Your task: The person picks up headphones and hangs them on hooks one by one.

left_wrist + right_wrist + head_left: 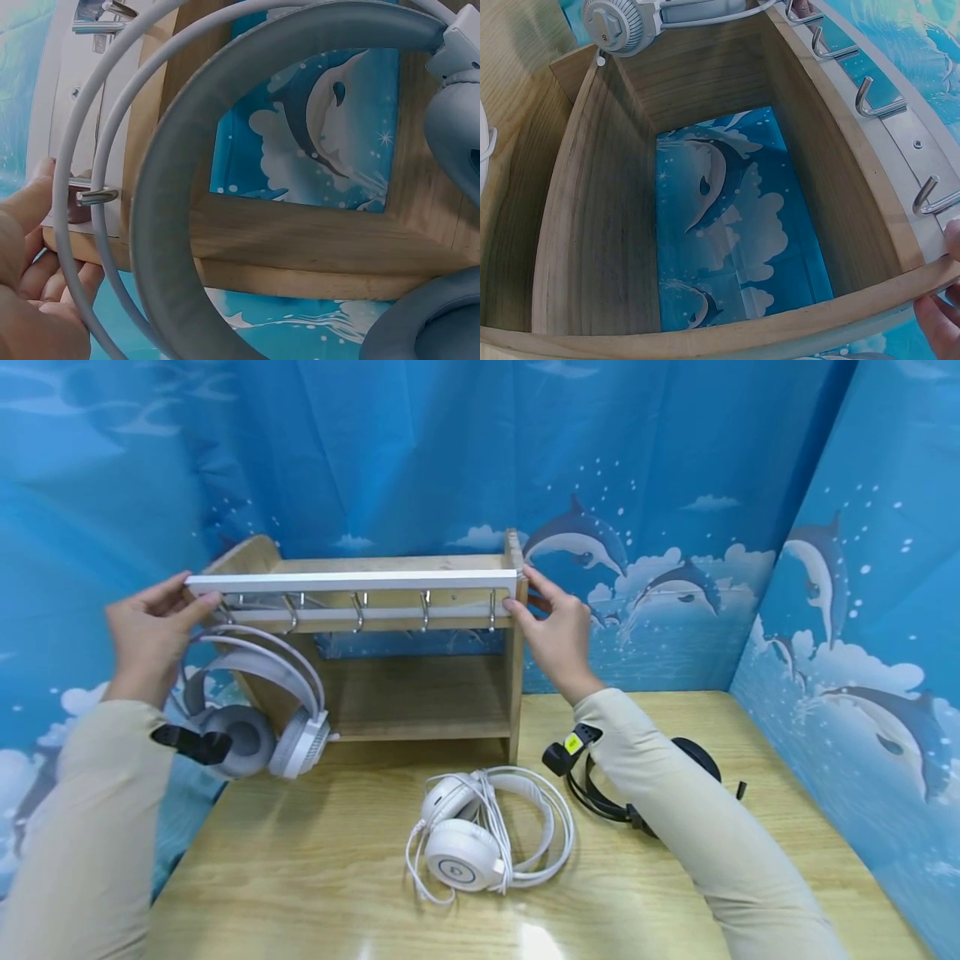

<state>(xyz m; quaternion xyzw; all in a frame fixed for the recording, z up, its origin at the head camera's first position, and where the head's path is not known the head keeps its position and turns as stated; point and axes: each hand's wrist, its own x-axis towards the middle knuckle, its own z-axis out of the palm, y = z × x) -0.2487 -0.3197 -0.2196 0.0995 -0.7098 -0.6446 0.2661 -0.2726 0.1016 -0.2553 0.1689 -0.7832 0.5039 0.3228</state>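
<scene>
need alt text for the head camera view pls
A person's left grip and right grip hold the ends of a white hook rail at the front of a wooden shelf. Pale headphones hang at its left end; white headphones lie on the table below, black headphones partly hidden behind the right sleeve.

In the head view, a blue sea-print curtain (pixel 465 460) covers the wall at 12 o'clock, creased by soft vertical folds, with pale ripple marks at 10 o'clock. Leaping dolphins (pixel 577 539) show between 1 and 2 o'clock, above white clouds and scattered bubbles. At 3 o'clock a matching side panel (pixel 885 610) bears more dolphins; the two meet in a corner that is darker near the top, toward 2 o'clock. A light wood-grain tabletop (pixel 315 877) fills 6 o'clock, its edges slanting at 4 and 8 o'clock. White glare (pixel 540 942) shines at 6 o'clock.
</scene>
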